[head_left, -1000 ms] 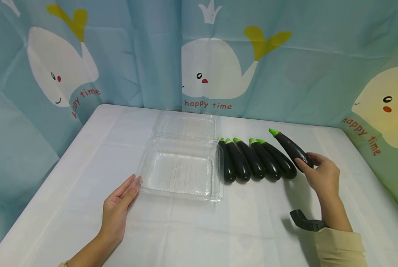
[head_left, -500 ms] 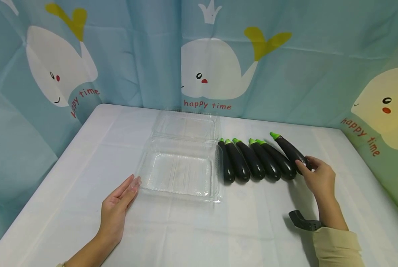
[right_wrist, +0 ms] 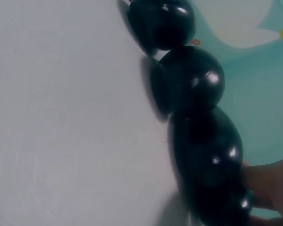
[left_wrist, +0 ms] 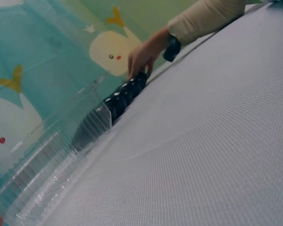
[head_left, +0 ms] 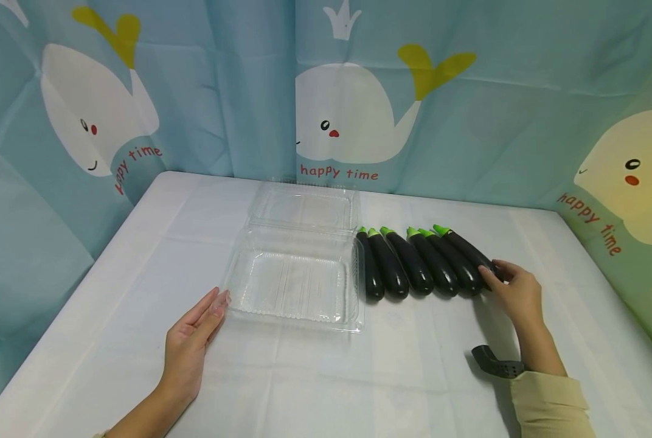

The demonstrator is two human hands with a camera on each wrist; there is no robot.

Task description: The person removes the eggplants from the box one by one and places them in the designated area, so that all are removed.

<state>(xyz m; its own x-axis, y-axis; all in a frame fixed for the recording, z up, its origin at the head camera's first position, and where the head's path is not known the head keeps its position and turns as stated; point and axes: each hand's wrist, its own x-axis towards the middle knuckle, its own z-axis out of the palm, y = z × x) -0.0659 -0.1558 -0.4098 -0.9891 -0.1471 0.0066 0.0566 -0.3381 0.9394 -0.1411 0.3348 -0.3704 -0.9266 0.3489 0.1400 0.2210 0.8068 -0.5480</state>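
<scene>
My left hand (head_left: 186, 350) pinches the front left corner of a clear plastic clamshell container (head_left: 293, 319). Its lid (head_left: 304, 210) is folded back flat behind the tray. With thumb and fingers, my right hand (head_left: 523, 298) grips the thick end of the rightmost eggplant (head_left: 465, 248), which lies against its neighbour. Several more dark eggplants (head_left: 391, 264) with green stems line up side by side, right of the container. In the right wrist view their round, shiny ends (right_wrist: 191, 80) show up close, with a right finger (right_wrist: 269, 181) at the edge.
A white cloth (head_left: 326, 383) covers the table. Behind it hangs a blue-green curtain (head_left: 260, 91) printed with whales. A dark curved band piece (head_left: 495, 363) juts from the right wrist. The leftmost eggplant (head_left: 371, 267) sits close by the container's right wall.
My right hand has moved the gripped eggplant left and down, from apart and raised to lying beside the row. The left hand and container stay in place.
</scene>
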